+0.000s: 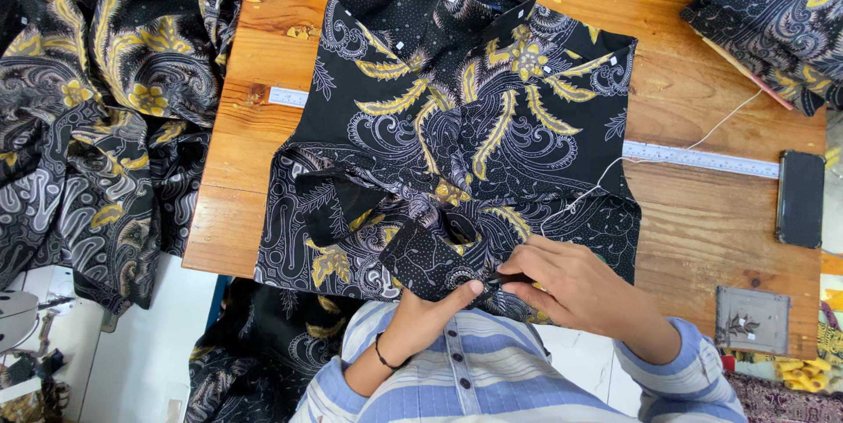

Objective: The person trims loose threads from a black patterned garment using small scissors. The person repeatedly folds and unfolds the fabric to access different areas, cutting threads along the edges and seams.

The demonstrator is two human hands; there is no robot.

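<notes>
A black batik shirt with gold and white floral patterns lies front-up on the wooden table, collar at the far side. My left hand pinches a folded sleeve cuff at the shirt's near edge. My right hand presses on the same fabric just beside it, fingers closed on a fold of the cloth. A white thread trails from the shirt toward the right.
A metal ruler lies across the table under the shirt. A dark phone sits at the right edge, a small grey square plate near it. Piles of similar batik cloth lie at the left and top right.
</notes>
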